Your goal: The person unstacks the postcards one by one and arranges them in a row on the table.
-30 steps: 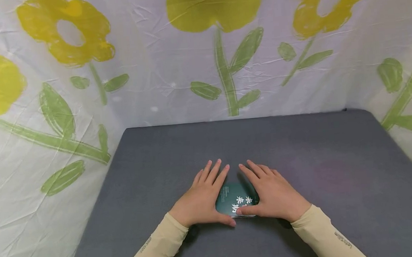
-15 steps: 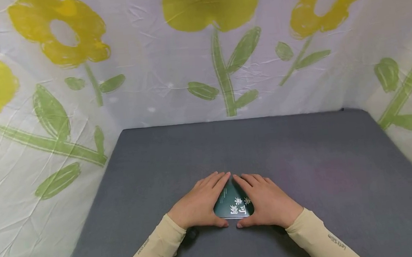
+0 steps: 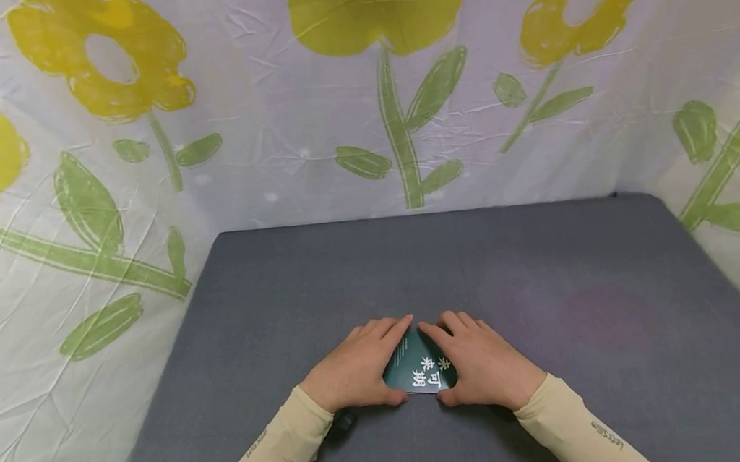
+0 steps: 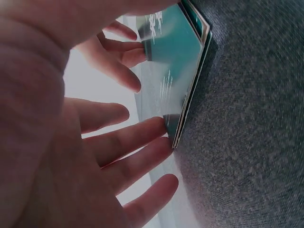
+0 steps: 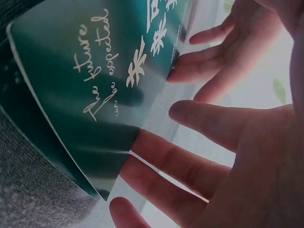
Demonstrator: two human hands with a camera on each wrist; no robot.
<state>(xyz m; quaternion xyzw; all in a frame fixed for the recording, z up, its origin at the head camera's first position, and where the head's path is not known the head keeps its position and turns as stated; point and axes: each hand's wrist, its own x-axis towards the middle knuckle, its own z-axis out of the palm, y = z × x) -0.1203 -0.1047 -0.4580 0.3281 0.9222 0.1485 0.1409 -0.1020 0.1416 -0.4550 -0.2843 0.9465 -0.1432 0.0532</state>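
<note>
Two bare hands, the left hand [image 3: 357, 366] and the right hand [image 3: 481, 360], frame a green booklet [image 3: 422, 364] that lies between their fingers on the grey tabletop [image 3: 372, 260]. In both hands the fingers are extended and slightly arched, touching the booklet's edges without curling round it; how firmly they press cannot be told. The thumbs are at its near edge. Left wrist view: two left fingers [image 4: 133, 135] meet the edge with their tips, where several thin layers show; the little finger stands apart. Right wrist view: two right fingers [image 5: 180, 164] meet the opposite edge, with white cursive lettering [image 5: 95, 59] on the cover beyond their tips; a dark green layer shows beneath the upper one, slightly apart from it. Behind the fingers, cream sleeves [image 3: 577, 425] cover both forearms. Well beyond the fingertips, a pale backdrop [image 3: 264, 123] bears painted yellow flowers [image 3: 379, 20] with green stems.
</note>
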